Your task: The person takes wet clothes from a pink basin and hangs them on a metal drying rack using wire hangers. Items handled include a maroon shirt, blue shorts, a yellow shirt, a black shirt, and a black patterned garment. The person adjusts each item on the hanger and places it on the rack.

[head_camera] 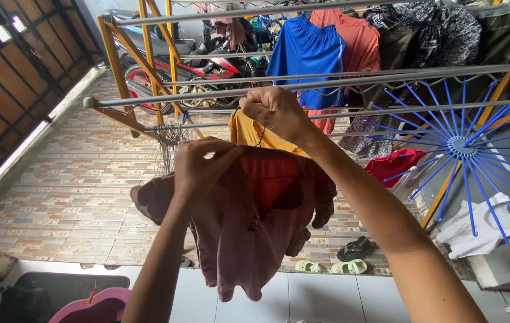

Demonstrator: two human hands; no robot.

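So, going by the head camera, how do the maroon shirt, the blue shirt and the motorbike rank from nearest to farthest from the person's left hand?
1. Maroon shirt: gripped by the left hand.
2. Blue shirt: hanging up and to the right.
3. Motorbike: parked behind the rack, farthest back.

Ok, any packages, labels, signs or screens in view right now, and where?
None that I can tell: no package, sign or screen shows.
Left hand and right hand hold a brownish-maroon garment at the metal drying rail.
Behind hang a blue shirt and a coral shirt.
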